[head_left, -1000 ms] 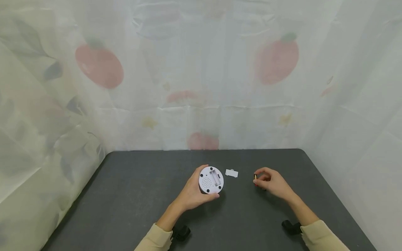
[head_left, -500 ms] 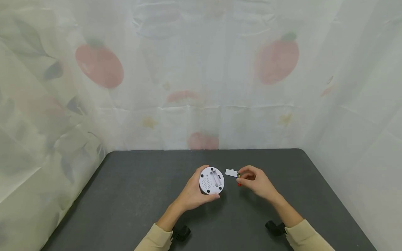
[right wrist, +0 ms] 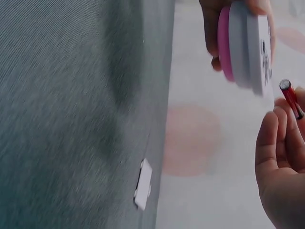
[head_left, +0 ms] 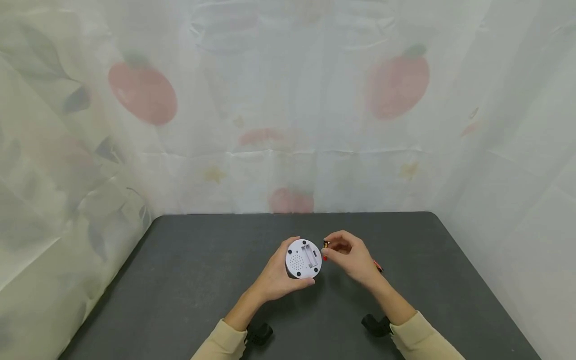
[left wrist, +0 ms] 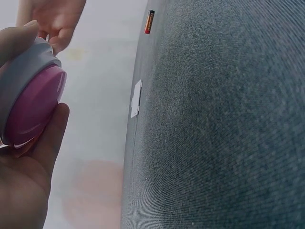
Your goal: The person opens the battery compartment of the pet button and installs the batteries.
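My left hand grips the rim of a round white device. Its underside, with dark feet, a patch of small holes and a bare battery compartment, faces the head camera; a pink dome forms its other side. Between thumb and fingertips of my right hand is a small red and black battery, held close to the device's right edge. In the right wrist view the battery is just apart from the underside. On the table lies a second battery, partly hidden by the right wrist.
A small white battery cover lies on the dark table, hidden behind the right hand in the head view. Black wrist cameras hang below both wrists. Pale patterned curtains enclose the table's back and sides.
The right hand has carried the battery leftward from the table's right part, past the cover, up to the device. Left hand and device have hardly moved. The second battery has come into sight.
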